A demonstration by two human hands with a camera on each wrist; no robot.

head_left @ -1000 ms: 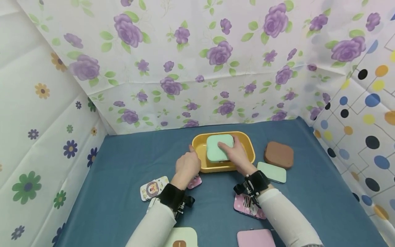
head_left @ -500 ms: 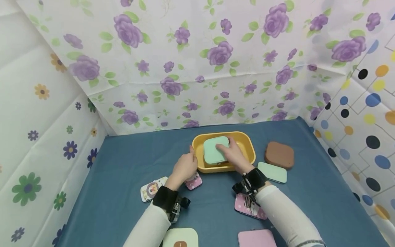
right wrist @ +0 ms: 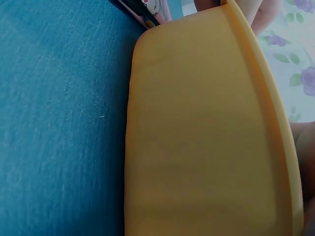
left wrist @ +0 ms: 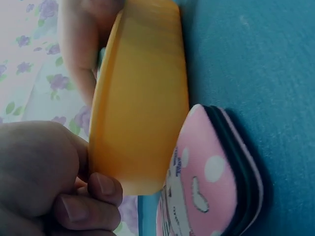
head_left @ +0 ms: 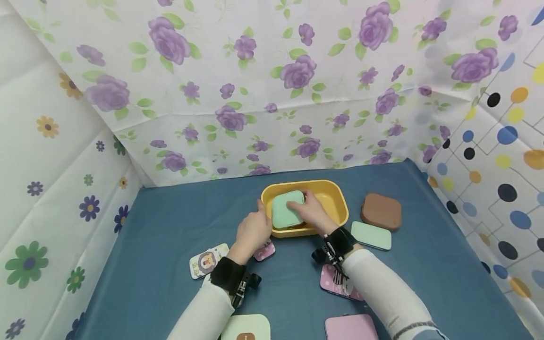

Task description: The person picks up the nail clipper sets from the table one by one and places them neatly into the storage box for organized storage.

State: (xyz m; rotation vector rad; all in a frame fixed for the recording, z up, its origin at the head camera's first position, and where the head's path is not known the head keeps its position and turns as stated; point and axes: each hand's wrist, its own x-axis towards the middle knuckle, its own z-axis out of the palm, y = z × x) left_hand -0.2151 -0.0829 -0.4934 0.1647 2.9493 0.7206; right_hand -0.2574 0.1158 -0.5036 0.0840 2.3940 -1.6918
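My right hand (head_left: 315, 213) holds a mint-green rounded square case (head_left: 283, 210) inside the left half of a yellow tub (head_left: 333, 197), thumb on top and fingers at its right edge. The case lies slightly tilted. At the tub's left end, my left hand (head_left: 253, 231) grips the rim; the left wrist view shows its fingers (left wrist: 106, 189) curled at the tub's wall (left wrist: 142, 108). Just in front of the tub lies a pink dotted case (left wrist: 211, 172), partly hidden by the left hand in the head view. The tub's wall hides the mint case in the right wrist view.
Right of the tub lie a brown case (head_left: 381, 211) and a pale green flat case (head_left: 371, 235). A lion-print case (head_left: 208, 261) is at left. Nearer are a pink printed case (head_left: 340, 283), a pink case (head_left: 352, 327) and a cream-green case (head_left: 246, 327). Patterned cloths enclose the blue tabletop.
My right hand has slid the mint-green case leftward within the tub, towards its left end. My left hand has shifted slightly but stays at the tub's left rim.
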